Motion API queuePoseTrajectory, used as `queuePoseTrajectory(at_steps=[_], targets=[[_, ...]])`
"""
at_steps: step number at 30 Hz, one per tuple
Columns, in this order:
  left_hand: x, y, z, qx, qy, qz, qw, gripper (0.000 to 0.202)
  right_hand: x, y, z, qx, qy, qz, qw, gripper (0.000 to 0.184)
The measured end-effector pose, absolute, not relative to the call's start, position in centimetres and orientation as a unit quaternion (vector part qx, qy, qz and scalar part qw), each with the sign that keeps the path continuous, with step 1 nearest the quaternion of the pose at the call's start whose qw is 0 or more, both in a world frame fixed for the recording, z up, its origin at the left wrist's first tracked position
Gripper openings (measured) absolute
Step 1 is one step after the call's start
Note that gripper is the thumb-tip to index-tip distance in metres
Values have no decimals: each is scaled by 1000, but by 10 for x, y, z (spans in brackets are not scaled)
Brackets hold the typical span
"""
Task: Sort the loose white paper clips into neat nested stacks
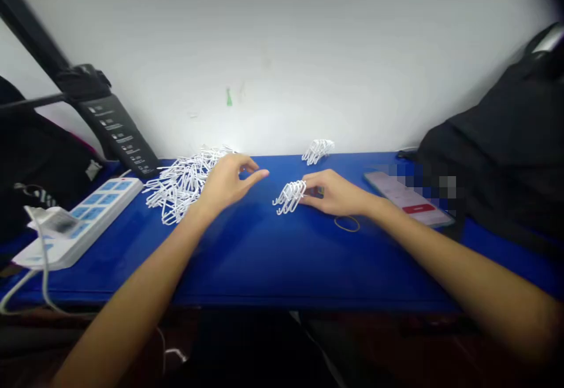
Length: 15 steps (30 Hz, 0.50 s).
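Note:
Small white hook-ended pieces that look like miniature hangers lie in a tangled pile (178, 185) on the left side of the blue table. My left hand (231, 179) is at the pile's right edge, its thumb and fingers apart and nothing visible between them. Closed fingers of my right hand (330, 191) grip a neat row of several miniature hangers (291, 196) at its right end, hooks facing left. Behind that hand, near the wall, stands another aligned bunch of white hangers (318, 150). A thin rubber band (347, 223) lies just below my right wrist.
At left, a white power strip (94, 215) with a plug and cables lies before a black bag (39, 159). A dark printed box-like object (118, 132) leans by the wall. On the right are a phone (405, 197), partly blurred, and a black cloth item (497, 135).

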State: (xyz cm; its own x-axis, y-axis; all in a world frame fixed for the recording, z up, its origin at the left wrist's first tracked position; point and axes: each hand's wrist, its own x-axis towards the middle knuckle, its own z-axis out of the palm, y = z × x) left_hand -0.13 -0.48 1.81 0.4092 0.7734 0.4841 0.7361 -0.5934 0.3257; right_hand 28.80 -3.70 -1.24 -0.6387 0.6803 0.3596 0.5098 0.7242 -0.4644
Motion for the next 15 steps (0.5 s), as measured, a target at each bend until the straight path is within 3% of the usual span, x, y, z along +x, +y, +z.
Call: queuePoseTrajectory(at_steps=[3, 8, 11, 15], targets=[[-22, 3, 27, 789, 563, 234, -71, 33, 289, -37, -12, -341, -891, 153, 259, 23], [-28, 4, 19, 756, 635, 118, -110, 31, 289, -37, -11, -340, -893, 159, 249, 26], [-23, 1, 19, 741, 644, 132, -139, 20, 289, -37, -12, -341, -892, 160, 249, 28], [-25, -2, 29, 707, 649, 239, -148, 24, 289, -36, -13, -337, -894, 157, 251, 29]])
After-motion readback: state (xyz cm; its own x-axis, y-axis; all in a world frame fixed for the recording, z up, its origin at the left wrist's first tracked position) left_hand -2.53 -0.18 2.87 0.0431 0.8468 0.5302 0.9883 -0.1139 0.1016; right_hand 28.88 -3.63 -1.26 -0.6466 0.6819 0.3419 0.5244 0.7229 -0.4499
